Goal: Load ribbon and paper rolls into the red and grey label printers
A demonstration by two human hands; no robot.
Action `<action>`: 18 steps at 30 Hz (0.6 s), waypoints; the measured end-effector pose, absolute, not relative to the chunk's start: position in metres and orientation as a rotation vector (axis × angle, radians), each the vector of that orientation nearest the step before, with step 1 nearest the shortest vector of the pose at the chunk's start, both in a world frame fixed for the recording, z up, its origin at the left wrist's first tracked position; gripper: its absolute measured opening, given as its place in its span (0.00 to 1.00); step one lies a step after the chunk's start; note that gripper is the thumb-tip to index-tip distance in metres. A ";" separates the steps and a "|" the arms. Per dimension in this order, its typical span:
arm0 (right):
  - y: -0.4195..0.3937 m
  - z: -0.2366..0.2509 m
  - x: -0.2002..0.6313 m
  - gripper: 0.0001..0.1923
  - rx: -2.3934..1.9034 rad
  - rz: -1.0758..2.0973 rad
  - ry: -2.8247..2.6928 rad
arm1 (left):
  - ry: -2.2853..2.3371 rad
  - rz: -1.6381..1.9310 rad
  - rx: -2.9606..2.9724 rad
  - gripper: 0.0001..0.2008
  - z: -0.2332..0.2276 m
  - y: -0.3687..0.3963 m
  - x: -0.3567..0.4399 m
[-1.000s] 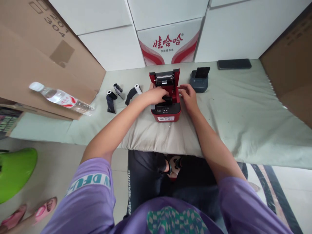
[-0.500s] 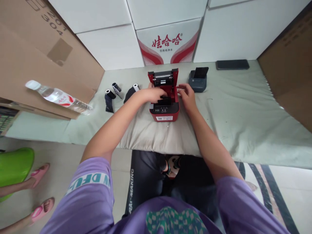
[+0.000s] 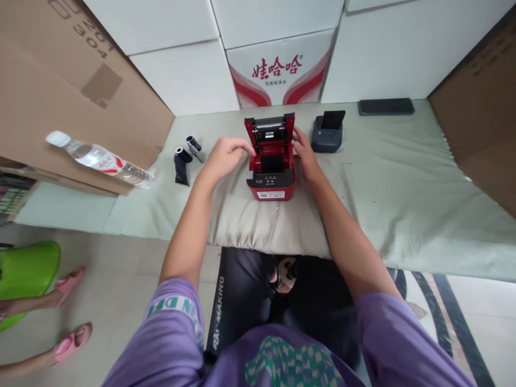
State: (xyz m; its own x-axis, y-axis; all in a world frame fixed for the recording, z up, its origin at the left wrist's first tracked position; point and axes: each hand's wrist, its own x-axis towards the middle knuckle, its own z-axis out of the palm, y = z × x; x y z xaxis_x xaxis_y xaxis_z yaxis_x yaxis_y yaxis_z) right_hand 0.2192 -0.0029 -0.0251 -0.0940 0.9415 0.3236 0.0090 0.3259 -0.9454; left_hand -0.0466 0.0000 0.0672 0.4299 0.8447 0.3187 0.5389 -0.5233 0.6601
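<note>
The red printer (image 3: 271,161) sits on the pale cloth of the table (image 3: 403,177), directly in front of the person, with its lid (image 3: 269,128) raised upright at the back and a dark roll visible in the open bay.

**Risk.** The lid stands unsupported between the two hands. A push from either side could, in all likelihood, drop it shut on the fingers or skew the printer on the soft, wrinkled cloth. The padding under the unit gives little firm footing, so downward pressure at the rear may tip it backward. The loose rolls (image 3: 184,160) at the left lie near the left forearm and could be swept off by a sideways motion.

**Position relative to the grip.** The left hand (image 3: 223,156) hovers just beside the left wall of the printer, fingers curled loosely, holding nothing; contact with the casing cannot be confirmed. The right hand (image 3: 304,153) rests against the right wall near the lid hinge, fingers extended along the casing, grip wide and enclosing nothing. The printer therefore lies between both hands.

A grey device (image 3: 327,134) stands just beyond the right hand; a water bottle (image 3: 99,159) lies well apart at the left.
</note>
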 end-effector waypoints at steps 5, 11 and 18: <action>-0.008 -0.019 0.218 0.45 -0.979 0.990 -1.416 | 1.113 1.600 1.868 0.22 0.022 0.004 -0.044; -0.015 -0.012 0.218 0.39 -0.983 0.973 -1.379 | 1.013 1.756 2.004 0.25 0.001 -0.018 -0.029; -0.020 -0.007 0.215 0.36 -0.995 0.960 -1.346 | 0.795 1.589 2.140 0.29 0.005 -0.045 -0.035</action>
